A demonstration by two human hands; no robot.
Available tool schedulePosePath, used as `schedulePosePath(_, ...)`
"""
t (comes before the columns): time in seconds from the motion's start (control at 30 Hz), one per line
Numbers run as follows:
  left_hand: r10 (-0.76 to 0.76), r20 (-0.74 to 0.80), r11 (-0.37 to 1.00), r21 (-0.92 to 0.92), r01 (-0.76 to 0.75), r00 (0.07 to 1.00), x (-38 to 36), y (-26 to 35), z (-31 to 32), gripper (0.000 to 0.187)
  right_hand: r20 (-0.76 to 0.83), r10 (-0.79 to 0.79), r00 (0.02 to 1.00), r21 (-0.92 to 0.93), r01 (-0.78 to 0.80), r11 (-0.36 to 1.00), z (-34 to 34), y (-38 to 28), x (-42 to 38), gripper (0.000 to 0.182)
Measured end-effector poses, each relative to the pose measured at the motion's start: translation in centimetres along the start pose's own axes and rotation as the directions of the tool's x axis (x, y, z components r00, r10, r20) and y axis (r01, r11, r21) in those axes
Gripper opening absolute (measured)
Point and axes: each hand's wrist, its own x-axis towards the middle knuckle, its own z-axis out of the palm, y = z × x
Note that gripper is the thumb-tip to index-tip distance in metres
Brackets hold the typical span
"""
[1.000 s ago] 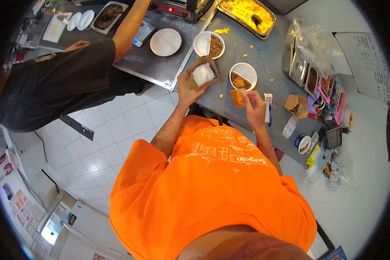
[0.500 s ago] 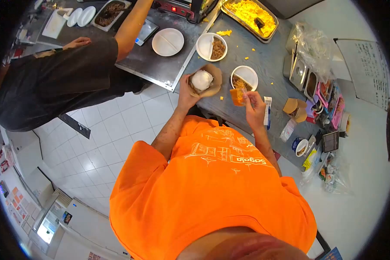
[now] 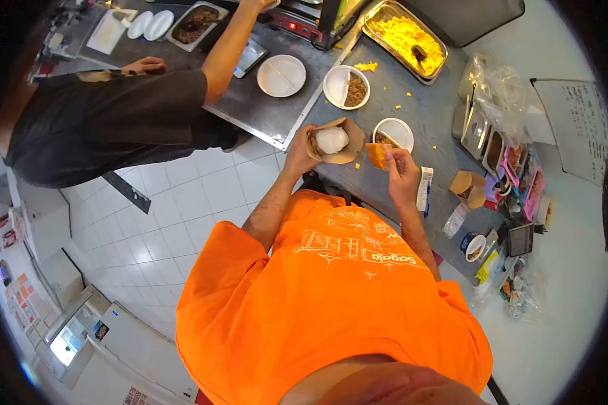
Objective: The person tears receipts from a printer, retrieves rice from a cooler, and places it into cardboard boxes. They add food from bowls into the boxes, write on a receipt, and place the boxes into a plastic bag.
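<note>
My left hand (image 3: 300, 156) grips a brown paper food box (image 3: 352, 154) by its side, its flaps standing up. Inside the box sits a rounded white mound of food (image 3: 332, 140). In my right hand (image 3: 404, 169), an orange packet (image 3: 377, 156) is pinched between thumb and fingers, to the right of the box. Just beyond the packet is a round white divided bowl (image 3: 398, 130) with shredded brown food in one half, partly hidden by the packet. A second divided bowl (image 3: 338, 82) with similar food stands farther back.
A metal tray of yellow food (image 3: 395, 30) stands at the back, crumbs scattered nearby. At the left, a person in a dark shirt (image 3: 115, 125) reaches over the counter near a white plate (image 3: 282, 75). Metal containers (image 3: 476, 128) and another paper box (image 3: 467, 187) are at the right.
The whole view has shifted, so things appear farther right and slightly lower. Both my hands keep their holds, and the orange packet looks more tilted.
</note>
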Motion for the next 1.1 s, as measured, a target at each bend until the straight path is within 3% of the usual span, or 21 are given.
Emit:
schedulePosePath(0.07,0.032,-0.261,0.994,-0.093,-0.059,0.965,-0.4,0.2,0.0,0.067,-0.007,-0.004,1.0,0.019,0.004,1.0,-0.2,-0.2,-0.2,0.009)
schedulePosePath(0.23,-0.101,-0.192,0.918,-0.397,0.017,0.976,-2.1,1.1,0.3,0.062,-0.003,-0.008,1.0,0.05,0.009,0.999,-1.1,0.7,-0.7,0.008)
schedulePosePath(0.3,-0.189,-0.169,0.965,-0.216,0.15,0.967,-2.2,2.5,0.2,0.065,0.007,-0.011,1.0,0.03,0.011,0.999,-2.0,0.9,-0.7,0.007)
schedulePosePath(0.37,-0.077,-0.195,0.991,0.095,0.097,0.978,-2.8,1.1,1.6,0.075,0.008,0.001,1.0,0.013,-0.002,1.0,-2.5,1.4,-1.0,0.007)
schedulePosePath(0.53,-0.143,-0.088,0.968,0.193,0.158,0.986,-3.4,3.6,1.5,0.088,0.012,-0.001,1.0,0.283,-0.002,0.959,-2.3,1.7,-0.5,0.01)
schedulePosePath(0.57,-0.032,-0.101,0.963,0.264,0.058,0.994,-3.5,3.4,1.6,0.096,0.102,0.005,0.995,0.252,-0.031,0.967,-1.3,2.9,0.1,0.013)
schedulePosePath(0.6,0.037,-0.059,0.95,-0.307,-0.054,0.998,-1.7,9.7,-0.6,0.083,0.116,-0.06,0.991,0.212,0.034,0.977,-0.5,1.9,0.5,0.017)
schedulePosePath(0.63,0.204,-0.094,0.911,-0.347,-0.224,0.974,-0.8,6.4,1.2,0.072,0.18,-0.067,0.981,0.177,0.035,0.984,0.3,2.1,1.0,0.023)
schedulePosePath(0.67,0.237,-0.135,0.894,-0.356,-0.27,0.962,-1.1,10.6,0.0,0.066,0.199,-0.133,0.971,0.218,0.089,0.972,1.5,3.6,1.4,0.032)
schedulePosePath(0.7,0.289,-0.139,0.901,-0.295,-0.318,0.947,-0.5,11.9,-0.2,0.069,0.091,-0.21,0.973,0.07,0.204,0.976,1.4,3.2,1.5,0.04)
schedulePosePath(0.73,0.145,-0.158,0.969,-0.176,-0.172,0.977,-2.3,9.0,0.4,0.075,0.054,-0.124,0.991,-0.009,0.125,0.992,-0.6,0.7,1.3,0.04)
schedulePosePath(0.77,0.164,-0.132,0.978,0.153,-0.144,0.978,-3.1,5.2,1.4,0.084,0.026,-0.117,0.993,-0.022,0.118,0.993,-2.9,1.2,1.2,0.04)
schedulePosePath(0.8,0.064,-0.102,0.966,0.257,-0.036,0.993,-3.7,4.0,1.8,0.089,-0.23,-0.29,0.929,-0.334,0.205,0.92,-5.8,2.2,1.0,0.039)
schedulePosePath(0.83,-0.045,-0.089,0.929,0.363,0.074,0.995,-4.1,3.6,1.9,0.093,-0.388,-0.502,0.773,-0.624,0.181,0.76,-8.8,3.2,0.7,0.038)
schedulePosePath(0.87,-0.043,-0.087,0.928,0.364,0.072,0.995,-4.1,3.9,2.0,0.093,-0.598,-0.416,0.685,-0.477,0.112,0.872,-12.8,4.8,0.3,0.039)
schedulePosePath(0.9,-0.082,-0.063,0.963,0.25,0.096,0.995,-4.2,4.4,1.9,0.094,-0.713,-0.356,0.604,-0.513,-0.103,0.852,-17.2,5.4,-1.2,0.042)
schedulePosePath(0.97,-0.13,-0.051,0.981,0.139,0.136,0.99,-4.4,3.0,2.2,0.094,-0.903,-0.293,0.315,-0.412,-0.434,0.801,-25.0,17.2,-2.4,0.06)
schedulePosePath(1.0,-0.11,-0.016,0.99,0.091,0.111,0.994,-4.7,-0.1,3.3,0.091,-0.914,-0.136,0.381,-0.301,-0.416,0.858,-28.2,20.1,-3.3,0.068)
schedulePosePath(1.03,-0.097,0.006,0.994,0.05,0.096,0.995,-5.0,-1.8,3.4,0.088,-0.834,0.053,0.55,-0.212,-0.406,0.889,-31.4,25.1,-3.8,0.064)
schedulePosePath(1.07,-0.052,0.017,0.998,0.036,0.051,0.999,-4.6,1.8,2.6,0.079,-0.675,0.228,0.702,-0.123,-0.411,0.903,-33.4,29.4,-3.3,0.061)
schedulePosePath(1.1,-0.063,-0.003,0.991,0.116,0.063,0.998,-5.1,-0.7,3.6,0.075,-0.565,0.386,0.729,-0.102,-0.526,0.844,-34.3,29.8,-3.1,0.057)
